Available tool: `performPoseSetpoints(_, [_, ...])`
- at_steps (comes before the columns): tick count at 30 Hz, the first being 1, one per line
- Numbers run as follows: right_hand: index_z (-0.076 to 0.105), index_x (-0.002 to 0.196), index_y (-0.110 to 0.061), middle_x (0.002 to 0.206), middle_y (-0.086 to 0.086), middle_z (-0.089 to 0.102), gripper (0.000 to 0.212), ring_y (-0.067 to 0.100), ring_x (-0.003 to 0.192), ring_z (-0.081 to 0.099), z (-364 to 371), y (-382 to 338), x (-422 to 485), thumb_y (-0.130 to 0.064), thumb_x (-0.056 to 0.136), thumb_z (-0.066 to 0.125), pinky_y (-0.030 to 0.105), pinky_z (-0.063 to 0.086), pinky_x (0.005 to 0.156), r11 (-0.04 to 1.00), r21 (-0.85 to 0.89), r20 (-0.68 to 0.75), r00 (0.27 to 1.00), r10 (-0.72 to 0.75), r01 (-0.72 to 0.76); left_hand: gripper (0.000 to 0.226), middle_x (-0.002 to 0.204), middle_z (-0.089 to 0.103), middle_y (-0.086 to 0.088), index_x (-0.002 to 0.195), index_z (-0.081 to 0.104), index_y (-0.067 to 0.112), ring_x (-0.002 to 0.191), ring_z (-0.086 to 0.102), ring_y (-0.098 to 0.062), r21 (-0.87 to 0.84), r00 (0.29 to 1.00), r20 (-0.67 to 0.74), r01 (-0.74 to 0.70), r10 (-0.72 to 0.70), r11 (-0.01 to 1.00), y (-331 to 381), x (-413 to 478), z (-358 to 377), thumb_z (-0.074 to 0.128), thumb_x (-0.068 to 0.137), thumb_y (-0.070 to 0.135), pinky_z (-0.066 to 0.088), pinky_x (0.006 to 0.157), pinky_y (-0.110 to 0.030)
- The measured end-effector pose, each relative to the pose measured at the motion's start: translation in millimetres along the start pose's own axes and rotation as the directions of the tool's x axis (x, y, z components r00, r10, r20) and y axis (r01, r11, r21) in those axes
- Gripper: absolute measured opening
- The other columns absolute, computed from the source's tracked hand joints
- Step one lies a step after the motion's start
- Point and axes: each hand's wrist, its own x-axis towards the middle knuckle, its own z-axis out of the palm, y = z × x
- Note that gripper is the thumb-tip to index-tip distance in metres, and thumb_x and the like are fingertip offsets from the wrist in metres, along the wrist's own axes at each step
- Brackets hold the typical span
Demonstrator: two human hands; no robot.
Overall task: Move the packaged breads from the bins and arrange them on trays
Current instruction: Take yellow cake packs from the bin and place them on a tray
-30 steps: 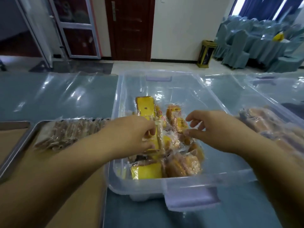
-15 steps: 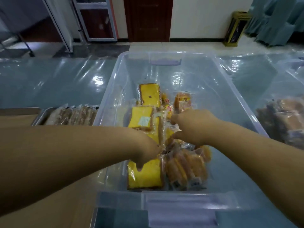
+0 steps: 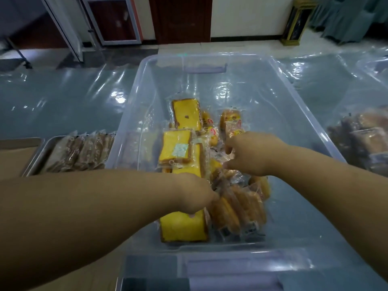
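Note:
A clear plastic bin [image 3: 134, 106] holds several packaged breads: yellow cake slices [image 3: 185, 117] and orange-brown rolls [image 3: 237, 211]. Both my hands are down inside the bin among the packs. My left hand [image 3: 195, 194] reaches in from the left with its fingers curled down onto the packs between a yellow slice [image 3: 182, 227] and the rolls; what it grips is hidden. My right hand [image 3: 249, 152] comes in from the right, fingers bent over the wrapped rolls in the middle. A metal tray [image 3: 34, 158] at the left carries a row of brown packaged breads [image 3: 79, 152].
A second clear bin with brown packaged breads [image 3: 365, 137] stands at the right edge. Shiny plastic sheeting [image 3: 63, 101] covers the table. A brown surface and another tray corner [image 3: 21, 141] lie at the far left. A door and a covered chair stand beyond the table.
The view has tilted down and closer to the bin. Both hands have gone deeper among the packs, the left one sliding toward the near end of the bin.

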Motion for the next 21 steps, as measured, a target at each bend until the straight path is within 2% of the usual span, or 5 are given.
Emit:
performPoseSetpoints(3, [0.056,0.114,-0.022,0.102,-0.001,0.061,0.040,0.019,0.083,0.051,0,0,0,-0.051,0.086,0.056,0.031,0.041,0.064,1.000,-0.006,0.036,0.999,0.022,-0.022,0.061,0.108,0.053,-0.010,0.145,0.024,0.020,0.073,0.048,-0.019,-0.053,1.000,-0.025,0.013,-0.015,0.998,-1,-9,-6,0.050,0.092,0.005,0.035,0.050,-0.027])
performPoseSetpoints(8, [0.055,0.114,-0.021,0.098,0.000,0.059,0.039,0.020,0.081,0.052,-4,0,5,-0.049,0.087,0.057,0.031,0.042,0.063,0.998,-0.055,0.087,0.996,0.019,-0.014,0.057,0.074,0.048,-0.002,0.130,0.034,0.032,0.061,0.047,-0.017,-0.328,0.957,-0.203,0.136,-0.210,0.935,-30,-36,-27,0.051,0.085,0.002,0.033,0.045,-0.028])
performPoseSetpoints(11, [0.055,0.113,-0.018,0.087,-0.001,0.053,0.038,0.020,0.076,0.050,-9,-2,14,-0.046,0.087,0.057,0.029,0.039,0.056,0.994,-0.111,0.125,0.992,-0.006,0.020,0.043,0.077,0.048,0.001,0.118,0.045,0.026,0.067,0.047,-0.015,-0.373,0.905,-0.263,0.225,-0.335,0.900,-58,-50,-40,0.054,0.082,0.005,0.035,0.050,-0.029])
performPoseSetpoints(15, [0.057,0.109,-0.015,0.093,0.001,0.059,0.036,0.021,0.079,0.055,-14,-4,36,-0.045,0.088,0.057,0.029,0.041,0.056,0.990,-0.137,0.130,0.992,-0.011,0.029,0.027,0.079,0.048,-0.002,0.108,0.051,0.012,0.065,0.043,-0.016,-0.415,0.830,-0.241,0.380,-0.503,0.826,-83,-50,-46,0.053,0.081,0.009,0.030,0.048,-0.025])
performPoseSetpoints(21, [0.056,0.100,-0.014,0.075,-0.003,0.049,0.019,0.019,0.075,0.053,-10,-4,68,-0.028,0.088,0.056,0.028,0.041,0.054,0.998,-0.054,0.103,0.995,0.018,-0.012,0.030,0.079,0.047,-0.003,0.112,0.060,0.006,0.065,0.045,-0.017,-0.277,0.795,-0.186,0.521,-0.577,0.807,-110,-25,-50,0.055,0.083,0.009,0.037,0.054,-0.025])
